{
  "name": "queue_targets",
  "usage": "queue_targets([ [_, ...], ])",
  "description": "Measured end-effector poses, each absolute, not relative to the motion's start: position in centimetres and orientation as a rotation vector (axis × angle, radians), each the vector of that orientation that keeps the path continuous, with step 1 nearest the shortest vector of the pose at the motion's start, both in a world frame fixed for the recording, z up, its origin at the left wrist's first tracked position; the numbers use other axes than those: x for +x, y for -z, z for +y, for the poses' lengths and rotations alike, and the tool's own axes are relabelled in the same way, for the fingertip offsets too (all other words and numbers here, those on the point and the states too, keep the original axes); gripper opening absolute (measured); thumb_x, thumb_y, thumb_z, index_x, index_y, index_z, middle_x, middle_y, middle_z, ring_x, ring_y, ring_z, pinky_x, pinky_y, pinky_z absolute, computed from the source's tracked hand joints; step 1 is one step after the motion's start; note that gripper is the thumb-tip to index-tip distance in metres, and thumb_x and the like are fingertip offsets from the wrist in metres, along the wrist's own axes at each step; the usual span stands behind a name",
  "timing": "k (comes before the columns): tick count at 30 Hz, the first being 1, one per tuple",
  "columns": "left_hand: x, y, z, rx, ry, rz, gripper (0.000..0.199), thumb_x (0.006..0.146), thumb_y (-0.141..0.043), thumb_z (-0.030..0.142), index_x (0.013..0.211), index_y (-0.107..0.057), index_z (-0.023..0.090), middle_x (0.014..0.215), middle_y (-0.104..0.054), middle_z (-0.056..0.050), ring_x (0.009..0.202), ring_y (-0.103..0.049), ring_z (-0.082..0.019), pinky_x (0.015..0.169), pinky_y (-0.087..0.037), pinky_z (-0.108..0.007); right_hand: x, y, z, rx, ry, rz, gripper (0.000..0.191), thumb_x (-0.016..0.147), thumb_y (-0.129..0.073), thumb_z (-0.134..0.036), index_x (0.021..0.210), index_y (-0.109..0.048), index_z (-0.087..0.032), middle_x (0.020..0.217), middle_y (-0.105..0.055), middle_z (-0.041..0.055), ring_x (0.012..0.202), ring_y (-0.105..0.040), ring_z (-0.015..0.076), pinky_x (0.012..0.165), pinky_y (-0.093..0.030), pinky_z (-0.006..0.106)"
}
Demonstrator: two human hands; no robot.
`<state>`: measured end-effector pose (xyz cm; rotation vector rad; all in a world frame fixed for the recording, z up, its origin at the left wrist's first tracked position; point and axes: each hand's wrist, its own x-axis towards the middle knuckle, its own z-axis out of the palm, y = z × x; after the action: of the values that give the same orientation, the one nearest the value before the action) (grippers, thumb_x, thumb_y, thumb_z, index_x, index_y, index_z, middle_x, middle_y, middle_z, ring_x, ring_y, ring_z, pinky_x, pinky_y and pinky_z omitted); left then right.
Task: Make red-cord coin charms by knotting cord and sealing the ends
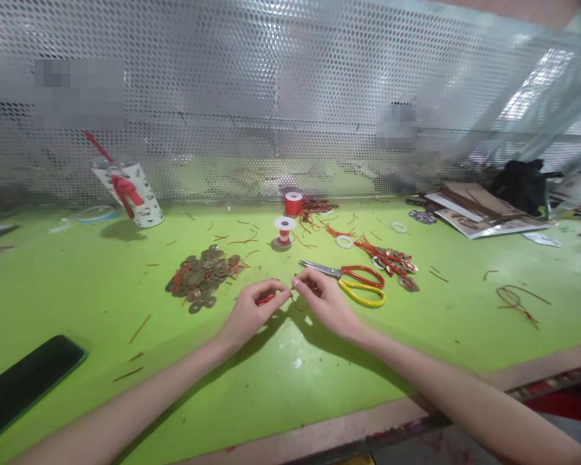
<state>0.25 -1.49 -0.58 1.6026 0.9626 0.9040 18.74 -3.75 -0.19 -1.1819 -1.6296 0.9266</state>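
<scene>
My left hand is closed in a pinch on a red cord, part of which shows inside the curled fingers. Facing it, my right hand pinches at the same spot, the fingertips of both hands almost touching. A thin end of cord hangs below them. Just behind my right hand lie scissors with one red and one yellow handle, blades pointing left. A pile of bronze-coloured holed coins is to the left of my hands. To the right rest coins tied with red cords.
Beyond my hands stand a nearly bare white spool and a full red spool. A patterned cup with a straw, a dark phone-like slab, a loose cord and papers lie around. A perforated metal screen closes the back.
</scene>
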Motion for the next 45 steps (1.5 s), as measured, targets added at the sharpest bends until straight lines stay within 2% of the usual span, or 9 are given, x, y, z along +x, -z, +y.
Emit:
queue_targets([
  [12,0.5,0.2,-1.9,1.672,-0.952,0.960,0.019,0.085,-0.068,0.036,0.078,-0.070,0.018,0.060,-0.053,0.003,0.052,-0.041,-0.010,0.050,-0.031,-0.023,18.4,0.7,-3.5,-1.165,-0.843,-1.614,0.018,0.098,-0.054,-0.035,0.087,-0.056,-0.020,0.074,-0.056,-0.0014,0.065,-0.049,0.0150,0.060,-0.038,0.028],
  [18,0.5,-0.1,-2.0,1.680,-1.010,0.982,0.020,0.087,-0.068,0.035,0.079,-0.072,0.018,0.066,-0.061,0.001,0.055,-0.045,-0.011,0.051,-0.034,-0.023,18.9,0.4,-3.6,-1.125,-1.026,-1.587,0.024,0.099,-0.053,-0.043,0.091,-0.056,-0.021,0.085,-0.061,0.0011,0.079,-0.059,0.0177,0.073,-0.048,0.032],
  [22,0.4,-0.2,-2.5,1.752,-1.042,0.949,0.017,0.090,-0.066,0.032,0.083,-0.073,0.018,0.070,-0.066,0.000,0.057,-0.050,-0.011,0.053,-0.038,-0.023,18.5,0.2,-3.9,-1.102,-1.175,-1.562,0.026,0.100,-0.052,-0.046,0.089,-0.055,-0.022,0.087,-0.064,0.0027,0.084,-0.061,0.0188,0.079,-0.050,0.035],
  [25,0.3,-0.1,-2.9,1.793,-1.060,0.905,0.015,0.092,-0.065,0.029,0.086,-0.072,0.017,0.073,-0.070,-0.001,0.062,-0.059,-0.013,0.060,-0.044,-0.024,17.9,0.4,-4.1,-1.019,-1.371,-1.454,0.030,0.098,-0.053,-0.051,0.088,-0.052,-0.023,0.076,-0.060,0.0006,0.068,-0.059,0.0169,0.067,-0.048,0.033],
  [28,0.3,-0.1,-3.0,1.816,-1.100,0.927,0.015,0.093,-0.065,0.029,0.085,-0.070,0.017,0.072,-0.069,-0.001,0.062,-0.057,-0.013,0.060,-0.043,-0.023,17.7,0.5,-4.1,-1.016,-1.414,-1.389,0.033,0.095,-0.055,-0.054,0.086,-0.051,-0.022,0.068,-0.052,-0.0031,0.057,-0.047,0.0136,0.056,-0.037,0.028],
  [32,0.3,0.0,-2.9,1.830,-1.089,0.982,0.020,0.093,-0.064,0.033,0.083,-0.069,0.017,0.070,-0.064,0.000,0.057,-0.048,-0.012,0.055,-0.037,-0.024,18.0,0.2,-4.1,-1.097,-1.207,-1.422,0.030,0.095,-0.056,-0.050,0.086,-0.052,-0.021,0.071,-0.048,-0.0033,0.062,-0.043,0.0135,0.057,-0.034,0.028],
  [35,0.4,0.0,-3.0,1.821,-1.055,0.959,0.022,0.094,-0.063,0.035,0.083,-0.068,0.017,0.070,-0.062,0.000,0.058,-0.048,-0.012,0.055,-0.036,-0.024,18.1,0.0,-4.2,-1.082,-1.130,-1.447,0.026,0.097,-0.054,-0.046,0.088,-0.051,-0.021,0.070,-0.045,-0.0041,0.062,-0.041,0.0135,0.057,-0.032,0.027],
  [39,0.5,0.0,-3.4,1.779,-1.031,0.930,0.022,0.093,-0.063,0.036,0.086,-0.068,0.017,0.070,-0.060,-0.001,0.059,-0.047,-0.012,0.055,-0.036,-0.024,18.1,-0.2,-4.5,-1.087,-1.120,-1.457,0.026,0.098,-0.052,-0.048,0.091,-0.050,-0.023,0.064,-0.040,-0.0064,0.056,-0.036,0.0132,0.053,-0.028,0.026],
  [45,0.8,0.0,-3.7,1.708,-1.033,0.936,0.021,0.089,-0.066,0.036,0.087,-0.069,0.016,0.064,-0.056,0.002,0.053,-0.040,-0.010,0.050,-0.030,-0.023,18.1,-0.2,-4.3,-1.081,-1.195,-1.453,0.032,0.095,-0.055,-0.053,0.091,-0.051,-0.022,0.061,-0.038,-0.0078,0.053,-0.032,0.0122,0.052,-0.026,0.026],
])
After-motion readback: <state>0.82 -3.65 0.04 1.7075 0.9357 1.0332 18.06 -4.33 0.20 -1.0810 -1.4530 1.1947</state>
